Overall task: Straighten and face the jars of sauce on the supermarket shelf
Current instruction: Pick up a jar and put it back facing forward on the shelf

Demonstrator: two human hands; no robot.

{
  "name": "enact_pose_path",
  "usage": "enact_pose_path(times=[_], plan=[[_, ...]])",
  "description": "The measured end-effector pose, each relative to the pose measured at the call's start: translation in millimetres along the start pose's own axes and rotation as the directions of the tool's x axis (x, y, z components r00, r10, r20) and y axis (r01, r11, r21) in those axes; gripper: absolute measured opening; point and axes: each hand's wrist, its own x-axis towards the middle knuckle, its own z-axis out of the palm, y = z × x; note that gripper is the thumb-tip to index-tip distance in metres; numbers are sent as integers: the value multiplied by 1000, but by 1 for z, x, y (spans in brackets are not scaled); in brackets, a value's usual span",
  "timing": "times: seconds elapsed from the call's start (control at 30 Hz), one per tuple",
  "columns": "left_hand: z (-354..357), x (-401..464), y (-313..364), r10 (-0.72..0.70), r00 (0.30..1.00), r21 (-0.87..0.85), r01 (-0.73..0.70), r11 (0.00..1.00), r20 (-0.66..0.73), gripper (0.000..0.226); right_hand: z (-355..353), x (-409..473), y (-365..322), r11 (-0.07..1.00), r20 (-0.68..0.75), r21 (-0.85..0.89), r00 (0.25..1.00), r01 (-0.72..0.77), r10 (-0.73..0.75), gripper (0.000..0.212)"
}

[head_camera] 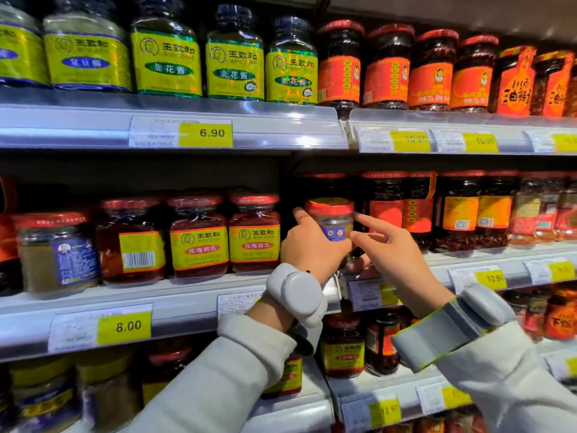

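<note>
— What sits nearest?

— Two pale grey sleeves with soft, slightly fuzzy cuffs, each wrist wearing a smooth rounded grey band. The left hand (307, 245) curls round a small jar (331, 220) from its left side, forefinger lifted along the red lid. The right hand (395, 250) pinches the jar's lower right edge with thumb and a finger, the forefinger pointing out straight beside the lid.

— And the jar itself?

— Squat glass, pale contents, a blue label patch, a glossy red cap. It is held upright in front of the middle shelf (187, 295), at the dark gap where two shelf bays meet.

— Room around it?

— Tight. To its left stand square-shouldered red-capped jars with yellow labels (254, 235); just right, taller dark jars (385, 210) crowd close. The shelf lip carries clear plastic strips with yellow price tags (125, 326).

— Further back?

— The upper shelf (175, 114) holds dark-lidded green-labelled jars (234, 68) and, to the right, red chilli jars (340, 68), shoulder to shoulder beneath a dim overhang.
</note>
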Motion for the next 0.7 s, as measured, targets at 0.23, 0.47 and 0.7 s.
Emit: enact_pose_path(times=[0.23, 0.47, 0.7], plan=[[-12, -12, 10, 82, 983, -109, -100, 989, -165, 94, -5, 0, -17, 986, -84, 17, 983, 163, -161, 35], [-44, -25, 10, 143, 944, -98, -179, 979, -299, 86, 3, -12, -39, 952, -55, 60, 953, 301, -298, 30], [-89, -51, 5, 154, 929, -58, -184, 981, -335, 84, 24, -27, -55, 884, -92, 38, 883, 465, -461, 25]])
